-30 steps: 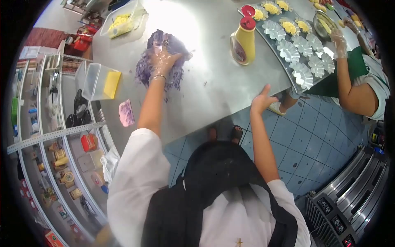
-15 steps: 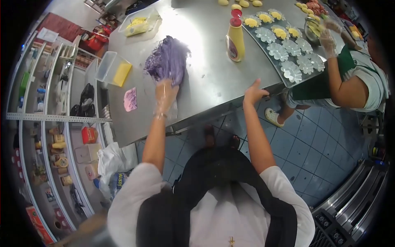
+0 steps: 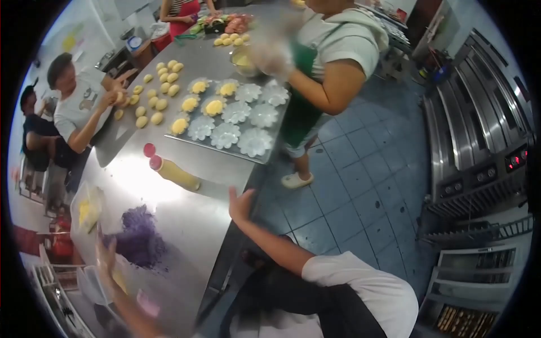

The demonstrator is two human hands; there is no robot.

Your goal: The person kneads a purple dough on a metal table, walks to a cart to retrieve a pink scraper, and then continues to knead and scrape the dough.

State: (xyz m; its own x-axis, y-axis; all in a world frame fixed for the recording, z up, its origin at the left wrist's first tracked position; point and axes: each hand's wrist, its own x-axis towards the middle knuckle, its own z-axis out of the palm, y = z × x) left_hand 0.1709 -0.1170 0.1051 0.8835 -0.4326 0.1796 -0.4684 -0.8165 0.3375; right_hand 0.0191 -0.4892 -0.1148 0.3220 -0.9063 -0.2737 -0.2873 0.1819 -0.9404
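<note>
A mound of purple dough [image 3: 141, 239] lies crumbly and spread on the steel table [image 3: 186, 281]. At its left edge is my left hand [image 3: 106, 256], in a clear plastic glove, fingers stretched out and somewhat blurred; whether they touch the dough is hard to make out. My right hand [image 3: 241, 204] rests bare at the table's near edge, thumb raised and apart from the fingers, holding nothing. Between the hands and the far tray lies a yellow bottle [image 3: 177, 173] with a red cap. A pink patterned card [image 3: 147, 303] is close to my left forearm.
A metal tray [image 3: 214, 147] holds fluted tins, several with yellow filling. Rounded dough balls [image 3: 163, 104] are grouped beyond it. A tub with yellow contents [image 3: 86, 211] stands left. A co-worker in a green apron [image 3: 301, 84] works beside the tray; others stand farther back. Ovens [image 3: 479, 135] line the right.
The view has swung to the right, bringing co-workers and ovens in. My left hand has come off the purple dough's near end to its side; the dough looks flatter. My right hand stays at the edge.
</note>
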